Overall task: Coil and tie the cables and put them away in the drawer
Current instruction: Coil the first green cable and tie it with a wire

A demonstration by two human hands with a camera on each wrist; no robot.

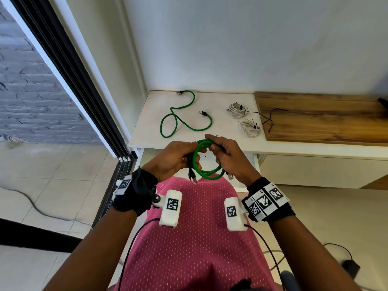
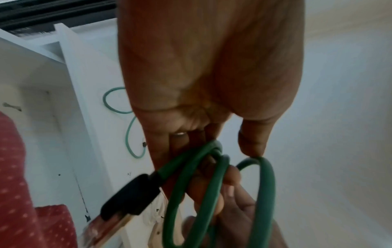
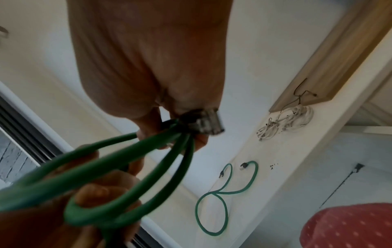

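A coiled green cable (image 1: 206, 174) hangs between my two hands above the open white drawer (image 1: 257, 162). My left hand (image 1: 178, 159) grips the coil's left side, and a black plug (image 1: 192, 177) dangles below it. My right hand (image 1: 225, 156) grips the right side, with the other plug (image 3: 203, 122) sticking out by the palm. The left wrist view shows the coil (image 2: 216, 193) and black plug (image 2: 133, 196) close up. A second green cable (image 1: 184, 120) lies loose and uncoiled on the white cabinet top (image 1: 147, 131).
Two tied white cable bundles (image 1: 237, 110) (image 1: 251, 128) lie on the cabinet top's right part. A thin black wire (image 1: 268, 118) trails onto the wooden slab (image 1: 325, 118) at right. A dark sliding-door frame (image 1: 73, 80) stands left. My pink-clad lap (image 1: 195, 238) sits below the hands.
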